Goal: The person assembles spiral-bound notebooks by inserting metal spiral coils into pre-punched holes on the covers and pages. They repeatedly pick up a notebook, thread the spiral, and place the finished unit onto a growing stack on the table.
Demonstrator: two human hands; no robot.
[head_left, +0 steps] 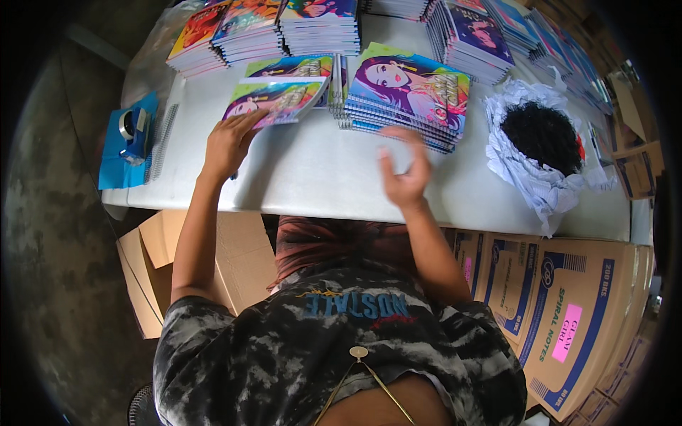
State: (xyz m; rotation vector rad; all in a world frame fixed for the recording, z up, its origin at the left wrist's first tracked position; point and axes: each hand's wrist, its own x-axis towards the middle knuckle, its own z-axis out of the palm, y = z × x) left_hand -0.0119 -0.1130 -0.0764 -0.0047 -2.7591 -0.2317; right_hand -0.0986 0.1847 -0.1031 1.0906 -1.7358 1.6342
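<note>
My left hand [233, 140] has its fingers closed on the near edge of a spiral notebook [280, 101] with a colourful illustrated cover. The notebook is tilted, its right side lifted, above another one [291, 67] lying flat behind it. To the right stands a stack of matching spiral notebooks [408, 89], coils showing along its left and near sides. Just in front of that stack is my right hand [406, 174], raised, slightly blurred, thumb and fingers apart with nothing between them. A small dark object [234, 175] lies under my left wrist, too hidden to name.
More notebook stacks [249, 39] line the far side of the white table [320, 174]. Crumpled white paper [501, 153] holds a black tangled mass [541, 138] at right. A blue tape dispenser [133, 142] sits on a blue sheet at left. Cardboard boxes [568, 319] stand below.
</note>
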